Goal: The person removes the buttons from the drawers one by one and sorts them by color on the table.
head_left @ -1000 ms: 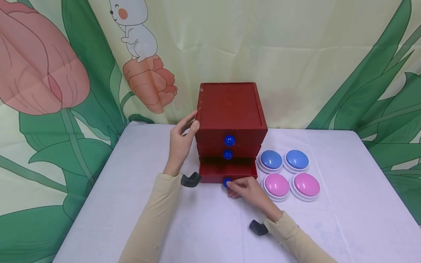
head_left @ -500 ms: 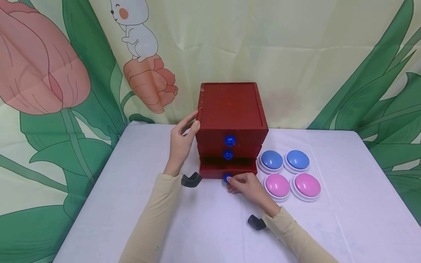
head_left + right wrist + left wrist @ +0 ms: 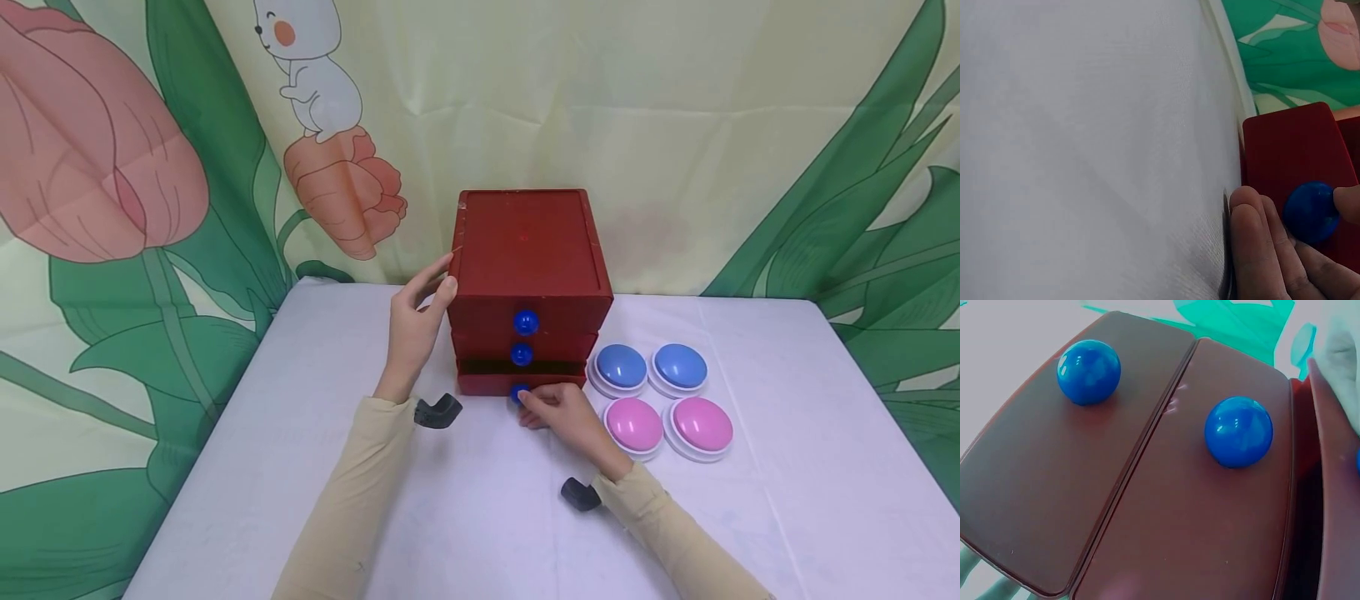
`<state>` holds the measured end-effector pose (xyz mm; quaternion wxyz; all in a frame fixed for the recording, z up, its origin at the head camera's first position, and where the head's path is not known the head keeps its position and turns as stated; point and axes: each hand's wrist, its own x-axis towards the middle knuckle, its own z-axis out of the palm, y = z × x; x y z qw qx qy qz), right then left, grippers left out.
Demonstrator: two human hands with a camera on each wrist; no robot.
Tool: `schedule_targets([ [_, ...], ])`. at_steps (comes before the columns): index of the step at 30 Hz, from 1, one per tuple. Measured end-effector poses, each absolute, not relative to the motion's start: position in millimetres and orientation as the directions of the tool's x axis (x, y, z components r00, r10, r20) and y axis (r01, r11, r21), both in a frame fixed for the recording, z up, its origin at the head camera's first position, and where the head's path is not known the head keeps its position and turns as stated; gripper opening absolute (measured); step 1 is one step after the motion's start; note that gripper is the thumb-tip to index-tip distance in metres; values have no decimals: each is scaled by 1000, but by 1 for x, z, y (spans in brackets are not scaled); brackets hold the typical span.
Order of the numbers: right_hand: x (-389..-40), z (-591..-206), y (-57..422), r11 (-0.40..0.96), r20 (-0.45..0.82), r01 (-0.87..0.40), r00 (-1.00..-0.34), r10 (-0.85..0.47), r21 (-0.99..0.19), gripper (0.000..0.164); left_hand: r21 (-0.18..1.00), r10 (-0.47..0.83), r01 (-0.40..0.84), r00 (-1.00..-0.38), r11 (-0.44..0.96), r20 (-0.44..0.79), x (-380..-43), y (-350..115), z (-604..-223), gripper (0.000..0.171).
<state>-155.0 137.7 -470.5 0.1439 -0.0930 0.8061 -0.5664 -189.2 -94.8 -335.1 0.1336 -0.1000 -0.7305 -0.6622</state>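
Note:
A dark red cabinet (image 3: 525,242) with three stacked drawers stands at the back middle of the table in the head view. Its bottom drawer (image 3: 483,384) is pulled slightly out, leaving a dark gap above its front; the upper two sit closed. My right hand (image 3: 566,421) pinches the blue round knob (image 3: 1311,212) of that bottom drawer, thumb on one side and fingers on the other. Against the cabinet's left side rests my left hand (image 3: 414,329), its fingers extended. The left wrist view shows the blue knobs (image 3: 1239,432) of the upper drawers close up.
Right of the cabinet are two blue push buttons (image 3: 621,367) with two pink push buttons (image 3: 633,425) in front of them, all on white bases. A white cloth (image 3: 480,533) covers the table. Behind hangs a printed curtain (image 3: 660,150).
The bottom drawer has slid inward, away from me, and its gap has narrowed. My right hand has moved with the knob. The left hand stays at the cabinet's side.

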Motion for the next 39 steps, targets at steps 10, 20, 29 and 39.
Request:
schedule_targets([
  [10,-166,-469,135,311,-141,46,-947,-288,-949,33,938,-32,330,-942,106,335,-189,-94,-336,42],
  [20,-172,-469,135,283,-139,57,-950,-279,-957,33,935,-33,338,-939,106,343,-189,-94,-335,42],
  [29,-171,-458,134,260,-127,48,-947,-296,-964,36,933,-31,342,-937,114,347,-190,-93,-334,42],
  [39,-168,-446,129,237,-145,73,-941,-305,-969,34,926,-33,356,-931,128,362,-190,-93,-334,42],
])
